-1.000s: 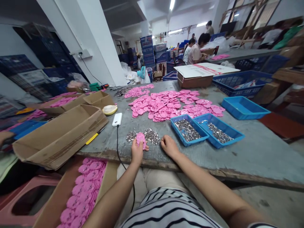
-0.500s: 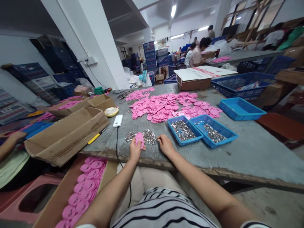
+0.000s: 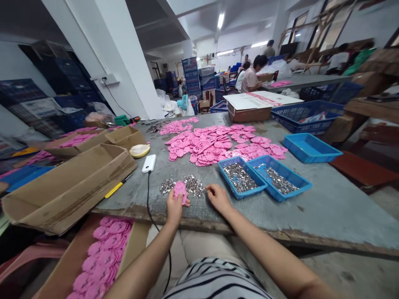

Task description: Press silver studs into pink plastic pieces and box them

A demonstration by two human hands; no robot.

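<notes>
My left hand (image 3: 175, 207) grips a flat pink piece with a scalloped outline (image 3: 180, 191), thumb on its front face. My right hand (image 3: 218, 197) rests at the table edge, fingertips pinched together beside a heap of small shiny metal bits (image 3: 193, 185); whatever may be between them is too small to make out. A smaller metal heap (image 3: 167, 185) lies behind my left hand. Beyond spreads a big pile of similar pink pieces (image 3: 208, 143). Right of my right hand, two blue trays (image 3: 261, 192) hold more metal bits.
A long cardboard box (image 3: 71, 182), a yellow cutter knife (image 3: 114, 190) and a white power bank (image 3: 149, 163) with a black cable lie to the left. A carton of pink pieces (image 3: 137, 238) stands below the table edge. Another blue tray (image 3: 311, 155) sits at right. Co-workers sit farther back.
The view has shifted slightly, so the table things sit a little lower and further left. My left hand keeps the pink piece; my right hand stays beside the metal heap.
</notes>
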